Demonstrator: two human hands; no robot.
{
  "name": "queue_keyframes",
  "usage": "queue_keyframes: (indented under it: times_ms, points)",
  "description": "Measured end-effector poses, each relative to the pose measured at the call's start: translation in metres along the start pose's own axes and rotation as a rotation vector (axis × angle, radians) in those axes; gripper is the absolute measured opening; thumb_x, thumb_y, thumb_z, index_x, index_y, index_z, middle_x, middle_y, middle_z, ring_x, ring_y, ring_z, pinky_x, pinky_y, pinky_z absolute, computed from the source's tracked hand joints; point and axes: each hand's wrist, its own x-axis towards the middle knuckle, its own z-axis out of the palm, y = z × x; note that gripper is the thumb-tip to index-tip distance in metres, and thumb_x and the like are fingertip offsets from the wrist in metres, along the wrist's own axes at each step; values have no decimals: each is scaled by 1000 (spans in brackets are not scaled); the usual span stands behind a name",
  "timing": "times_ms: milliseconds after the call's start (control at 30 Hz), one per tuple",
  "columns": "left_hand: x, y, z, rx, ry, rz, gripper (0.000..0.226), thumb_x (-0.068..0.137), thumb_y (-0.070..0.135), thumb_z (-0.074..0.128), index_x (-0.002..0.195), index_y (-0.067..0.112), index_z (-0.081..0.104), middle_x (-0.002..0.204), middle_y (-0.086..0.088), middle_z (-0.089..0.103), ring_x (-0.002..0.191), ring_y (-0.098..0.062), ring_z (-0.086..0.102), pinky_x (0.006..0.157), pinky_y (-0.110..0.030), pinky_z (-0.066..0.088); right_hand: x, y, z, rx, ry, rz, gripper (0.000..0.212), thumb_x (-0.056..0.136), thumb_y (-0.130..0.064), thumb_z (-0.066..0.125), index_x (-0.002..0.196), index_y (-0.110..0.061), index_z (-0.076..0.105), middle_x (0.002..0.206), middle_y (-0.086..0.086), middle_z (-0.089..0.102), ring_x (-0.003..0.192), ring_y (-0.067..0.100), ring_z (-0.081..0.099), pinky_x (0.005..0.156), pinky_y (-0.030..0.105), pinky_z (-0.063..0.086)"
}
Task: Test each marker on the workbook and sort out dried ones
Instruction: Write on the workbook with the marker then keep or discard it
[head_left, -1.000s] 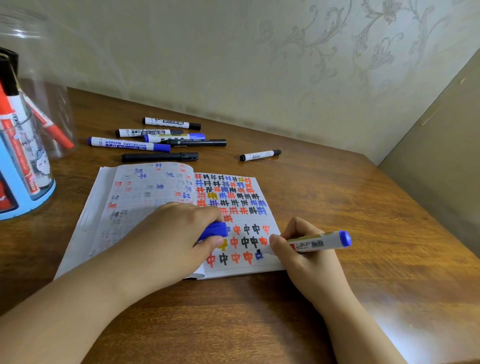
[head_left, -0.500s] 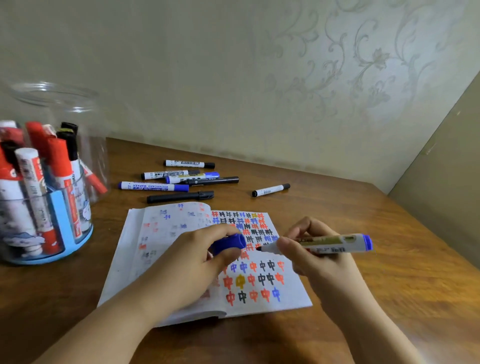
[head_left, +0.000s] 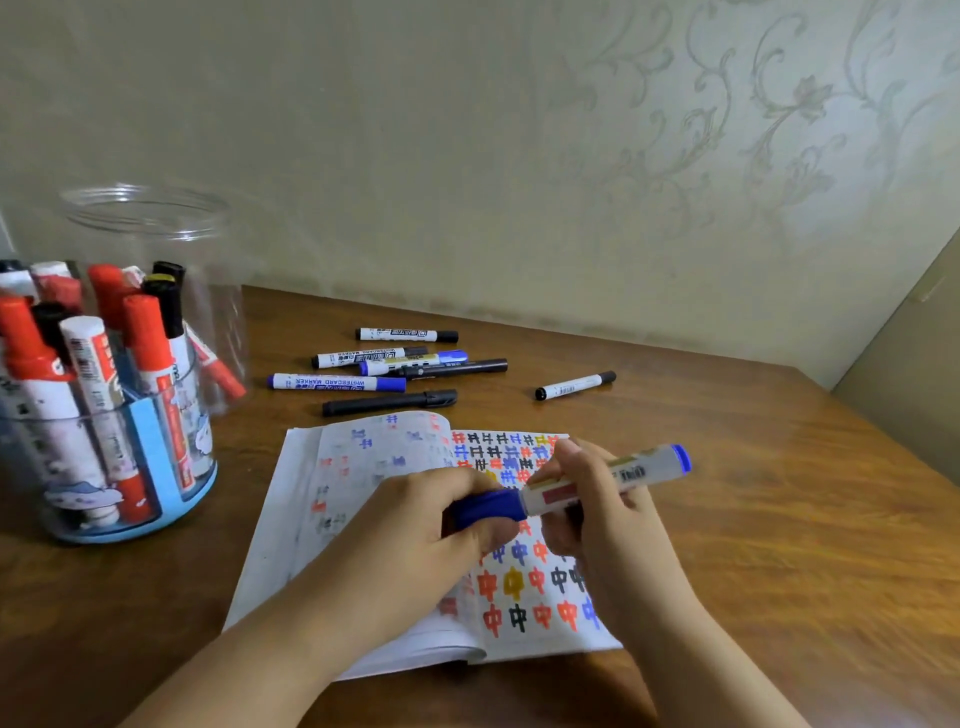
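A blue marker (head_left: 608, 480) is gripped by the right hand (head_left: 597, 514), its blue cap (head_left: 485, 509) pinched by the left hand (head_left: 415, 540), above the workbook (head_left: 363, 467).

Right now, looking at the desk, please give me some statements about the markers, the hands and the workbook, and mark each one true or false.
1. The blue cap sits against the front end of the blue marker. True.
2. The left hand holds the cap and the right hand holds the marker's barrel. True.
3. The workbook is closed. False: it lies open, with coloured characters on its page.
4. Every marker on the desk lies inside the clear jar. False: several lie loose behind the workbook.
5. One black-capped marker lies apart, right of the loose group. True.
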Motion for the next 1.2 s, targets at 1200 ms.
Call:
queue_keyframes:
  times_ms: [1200]
  points:
    - [-15,-50,-61,-76,436,-114,18,89,51,42,104,40,43,91,26,49,84,2,55,71,-15,50,116,-116,150,-169,-102,-538,10,97,-22,50,96,-13,56,77,4,65,66,11,60,67,32,55]
